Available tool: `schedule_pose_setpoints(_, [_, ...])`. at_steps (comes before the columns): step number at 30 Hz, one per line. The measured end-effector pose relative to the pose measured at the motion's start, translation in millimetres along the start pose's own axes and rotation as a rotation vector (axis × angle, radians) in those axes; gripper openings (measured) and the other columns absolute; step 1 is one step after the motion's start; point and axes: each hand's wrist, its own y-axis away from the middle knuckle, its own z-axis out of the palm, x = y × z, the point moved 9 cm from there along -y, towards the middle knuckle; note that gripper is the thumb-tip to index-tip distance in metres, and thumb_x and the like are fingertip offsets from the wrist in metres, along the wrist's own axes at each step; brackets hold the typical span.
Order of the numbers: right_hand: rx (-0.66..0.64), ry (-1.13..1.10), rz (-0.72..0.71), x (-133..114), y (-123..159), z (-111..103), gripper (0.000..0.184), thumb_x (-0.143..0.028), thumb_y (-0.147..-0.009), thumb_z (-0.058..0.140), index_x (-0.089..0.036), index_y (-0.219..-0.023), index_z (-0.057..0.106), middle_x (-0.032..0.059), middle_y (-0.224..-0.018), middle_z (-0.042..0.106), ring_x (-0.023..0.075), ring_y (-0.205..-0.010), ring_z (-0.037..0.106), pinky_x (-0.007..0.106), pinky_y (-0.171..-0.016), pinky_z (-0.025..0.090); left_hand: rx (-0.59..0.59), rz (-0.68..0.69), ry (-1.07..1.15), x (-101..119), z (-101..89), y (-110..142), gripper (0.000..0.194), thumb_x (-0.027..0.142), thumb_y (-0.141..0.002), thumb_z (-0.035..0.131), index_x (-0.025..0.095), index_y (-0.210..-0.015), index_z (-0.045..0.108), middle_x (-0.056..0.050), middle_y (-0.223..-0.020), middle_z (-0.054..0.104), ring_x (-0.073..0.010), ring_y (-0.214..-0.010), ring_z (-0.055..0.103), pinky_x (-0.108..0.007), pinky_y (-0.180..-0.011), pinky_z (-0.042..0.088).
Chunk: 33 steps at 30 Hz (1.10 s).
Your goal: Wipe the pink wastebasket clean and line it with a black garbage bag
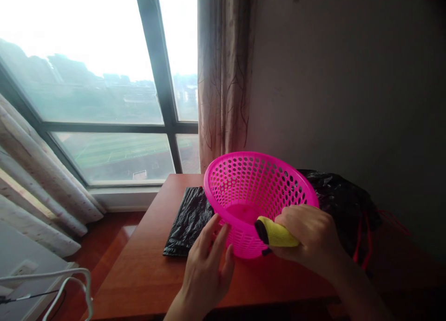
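A bright pink plastic basket (258, 172) with many holes stands tilted on the wooden table. My right hand (310, 232) is closed around a folded yellow cloth (278, 234) with a black edge, in front of the basket's near right rim. Most of the cloth is hidden inside my fist. At the basket's near left side, my left hand (209, 265) is open with its fingers apart; whether the fingertips touch the rim I cannot tell. The inside of the basket shows its bare pink bottom.
A flat black plastic bag (188, 223) lies left of the basket on the table (139, 274). Behind and to the right is a crumpled black bag (343, 191) with red drawstrings. A window, curtains (225, 70) and a wall surround the table; white cables (87, 284) are at lower left.
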Motion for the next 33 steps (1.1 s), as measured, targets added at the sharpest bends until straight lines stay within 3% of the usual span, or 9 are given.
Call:
schedule_pose_setpoints(3, [-0.018,-0.001,0.0,-6,-3,3,0.022,-0.034,-0.082,0.07,-0.02,-0.072,0.056,-0.0022,-0.06,0.053,0.013,-0.057,0.05,0.031,-0.061,0.031,-0.033,-0.08,0.042,-2,3.3,-7,0.044,0.016,-0.089,0.056,0.021,-0.132,0.053,-0.018,-0.141,0.046,-0.0236,-0.097,0.065,-0.035,-0.076,0.06])
schedule_pose_setpoints(6, [-0.035,0.013,0.003,-12,-6,6,0.021,-0.033,-0.083,0.07,-0.02,-0.073,0.057,-0.0023,-0.06,0.053,0.0127,-0.057,0.049,0.031,-0.06,0.031,-0.02,-0.193,0.117,-5,2.2,-13,0.032,0.02,-0.09,0.055,0.019,-0.122,0.054,-0.017,-0.134,0.045,-0.0154,-0.075,0.064,-0.031,-0.064,0.059])
schedule_pose_setpoints(9, [-0.052,0.003,-0.013,-13,-7,6,0.019,-0.032,-0.083,0.069,-0.02,-0.076,0.058,-0.0017,-0.062,0.055,0.0133,-0.057,0.049,0.03,-0.06,0.032,0.008,-0.193,0.141,-5,-2.3,-18,0.026,0.022,-0.089,0.058,0.019,-0.114,0.053,-0.014,-0.123,0.048,-0.0122,-0.068,0.061,-0.03,-0.062,0.058])
schedule_pose_setpoints(15, [-0.115,-0.058,-0.081,-8,-1,-3,0.017,-0.032,-0.084,0.07,-0.019,-0.087,0.06,-0.0001,-0.069,0.061,0.0151,-0.064,0.057,0.03,-0.064,0.04,-0.101,-0.084,0.21,-14,-5.3,-24,0.024,0.015,-0.09,0.055,0.021,-0.114,0.054,-0.012,-0.121,0.05,-0.0177,-0.088,0.064,-0.029,-0.072,0.057])
schedule_pose_setpoints(18, [-0.133,-0.096,-0.101,-3,1,-9,0.016,-0.031,-0.084,0.07,-0.019,-0.086,0.06,-0.0001,-0.07,0.062,0.0148,-0.064,0.058,0.03,-0.065,0.041,-0.152,-0.103,0.293,-36,-7.0,-29,0.028,0.015,-0.091,0.054,0.022,-0.118,0.055,-0.011,-0.122,0.051,-0.0214,-0.102,0.061,-0.032,-0.081,0.055])
schedule_pose_setpoints(22, [-0.133,-0.131,-0.127,0,2,-14,0.017,-0.032,-0.084,0.071,-0.019,-0.088,0.06,0.0009,-0.074,0.064,0.0151,-0.067,0.059,0.03,-0.067,0.042,-0.113,-0.075,0.486,-69,-7.1,-40,0.022,0.018,-0.091,0.057,0.022,-0.112,0.062,-0.011,-0.121,0.054,-0.0259,-0.116,0.053,-0.039,-0.098,0.048])
schedule_pose_setpoints(27, [-0.108,-0.084,-0.122,4,0,-8,0.018,-0.032,-0.085,0.07,-0.019,-0.082,0.059,0.0003,-0.069,0.061,0.0149,-0.064,0.056,0.03,-0.065,0.038,-0.115,-0.203,0.78,-99,14.3,-37,0.037,0.02,-0.092,0.058,0.024,-0.128,0.059,-0.013,-0.138,0.046,-0.0277,-0.119,0.054,-0.038,-0.092,0.052])
schedule_pose_setpoints(30, [-0.108,-0.044,-0.112,5,0,-4,0.02,-0.034,-0.086,0.069,-0.018,-0.081,0.059,0.0002,-0.067,0.059,0.015,-0.063,0.055,0.031,-0.063,0.036,-0.079,-0.288,0.766,-97,14.6,-23,0.047,0.016,-0.093,0.055,0.029,-0.138,0.049,-0.014,-0.145,0.04,-0.0217,-0.104,0.062,-0.034,-0.081,0.056])
schedule_pose_setpoints(33, [-0.112,-0.036,-0.11,4,-1,-4,0.02,-0.034,-0.086,0.069,-0.018,-0.08,0.059,0.0001,-0.067,0.058,0.0149,-0.063,0.054,0.031,-0.063,0.034,-0.036,-0.238,0.532,-71,-0.3,-11,0.042,0.01,-0.093,0.052,0.027,-0.132,0.055,-0.012,-0.138,0.047,-0.0199,-0.104,0.061,-0.032,-0.082,0.056])
